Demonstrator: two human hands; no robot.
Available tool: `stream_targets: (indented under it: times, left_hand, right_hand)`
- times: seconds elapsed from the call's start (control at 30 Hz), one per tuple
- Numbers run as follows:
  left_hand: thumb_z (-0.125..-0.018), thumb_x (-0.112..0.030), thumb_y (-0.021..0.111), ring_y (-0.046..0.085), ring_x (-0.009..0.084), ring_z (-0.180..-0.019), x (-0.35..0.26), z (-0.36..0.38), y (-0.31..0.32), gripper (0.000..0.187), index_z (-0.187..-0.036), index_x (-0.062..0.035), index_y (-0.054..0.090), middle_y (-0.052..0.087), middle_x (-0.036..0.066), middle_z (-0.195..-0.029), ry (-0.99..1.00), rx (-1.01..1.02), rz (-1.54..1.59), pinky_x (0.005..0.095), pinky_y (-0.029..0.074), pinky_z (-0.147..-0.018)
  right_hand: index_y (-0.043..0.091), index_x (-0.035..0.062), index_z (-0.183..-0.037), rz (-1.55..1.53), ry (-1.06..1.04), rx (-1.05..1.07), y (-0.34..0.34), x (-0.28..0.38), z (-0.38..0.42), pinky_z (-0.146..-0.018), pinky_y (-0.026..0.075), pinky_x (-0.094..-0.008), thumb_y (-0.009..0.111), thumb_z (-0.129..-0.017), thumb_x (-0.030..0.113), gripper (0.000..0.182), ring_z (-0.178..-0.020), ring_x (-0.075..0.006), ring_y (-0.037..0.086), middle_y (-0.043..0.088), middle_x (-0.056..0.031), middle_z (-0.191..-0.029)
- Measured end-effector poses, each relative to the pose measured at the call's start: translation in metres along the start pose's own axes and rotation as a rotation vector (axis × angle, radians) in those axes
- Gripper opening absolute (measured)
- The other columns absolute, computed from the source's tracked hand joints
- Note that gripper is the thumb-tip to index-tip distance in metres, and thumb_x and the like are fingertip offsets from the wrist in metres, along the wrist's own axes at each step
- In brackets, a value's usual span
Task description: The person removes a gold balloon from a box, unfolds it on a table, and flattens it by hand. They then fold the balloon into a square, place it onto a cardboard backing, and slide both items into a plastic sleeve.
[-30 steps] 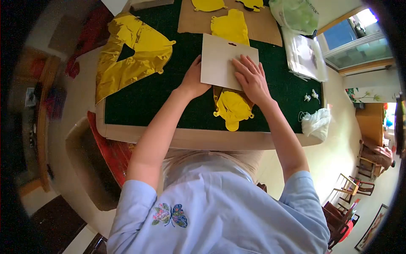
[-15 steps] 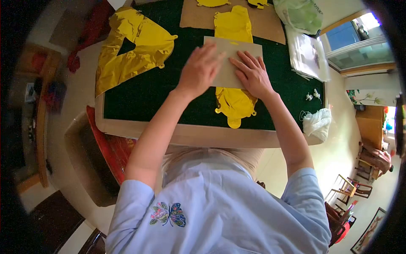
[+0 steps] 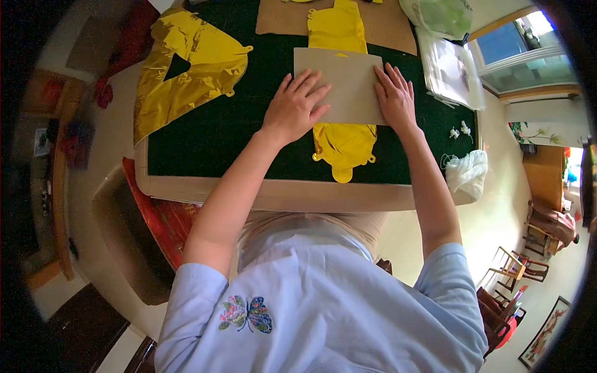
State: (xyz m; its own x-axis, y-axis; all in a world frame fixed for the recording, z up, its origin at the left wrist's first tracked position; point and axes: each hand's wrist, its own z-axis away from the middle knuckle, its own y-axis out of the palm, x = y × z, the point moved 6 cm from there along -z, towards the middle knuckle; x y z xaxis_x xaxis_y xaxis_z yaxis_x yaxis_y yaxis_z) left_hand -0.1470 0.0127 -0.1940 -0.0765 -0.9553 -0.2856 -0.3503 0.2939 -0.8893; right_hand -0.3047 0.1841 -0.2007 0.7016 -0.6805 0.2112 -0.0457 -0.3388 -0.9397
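A flat grey-beige card [image 3: 349,87] lies across the middle of a long gold foil balloon [image 3: 344,144], whose ends stick out above and below it. My left hand [image 3: 295,107] rests at the card's left edge, open, with its fingertips on the surface. At the opposite edge my right hand [image 3: 396,98] lies open, fingers stretched out along the side. The part of the foil balloon under the card is hidden, apart from a small yellow patch in a notch at the card's top edge.
Left of the card, a large gold foil balloon [image 3: 214,53] with a triangular hole lies on the dark green tabletop [image 3: 261,158]. Brown cardboard [image 3: 283,18] is at the back. Plastic bags [image 3: 453,71], small white pieces [image 3: 460,131] and white string [image 3: 467,173] sit at right.
My left hand has come to rest on the card's left edge. My right hand has shifted from the card's middle to its right edge, uncovering more of the card. The view has moved slightly.
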Motion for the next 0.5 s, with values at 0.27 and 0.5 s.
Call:
stream_targets:
  times: [0.27,0.5]
  left_hand:
    - [-0.090,-0.034,0.057,0.038,0.0296,-0.133,0.000,0.000,0.001,0.043,-0.129,-0.0166,0.052,0.044,0.011,-0.140,0.002,-0.009,-0.022,0.0504,0.029,-0.110]
    - [-0.090,-0.034,0.057,0.037,0.0295,-0.133,-0.002,0.001,0.001,0.044,-0.130,-0.0175,0.051,0.042,0.011,-0.141,0.003,0.011,-0.030,0.0502,0.028,-0.110]
  right_hand:
    - [0.046,0.0252,-0.137,0.026,-0.011,-0.021,0.002,0.001,0.001,-0.112,0.019,-0.0548,0.044,-0.097,0.036,0.042,-0.138,-0.0281,0.031,0.040,-0.0082,-0.146]
    - [0.058,0.0186,-0.124,-0.071,-0.207,-0.149,-0.021,0.032,0.006,-0.108,0.030,-0.0521,0.054,-0.090,0.027,0.034,-0.126,-0.0282,0.045,0.052,-0.0085,-0.132]
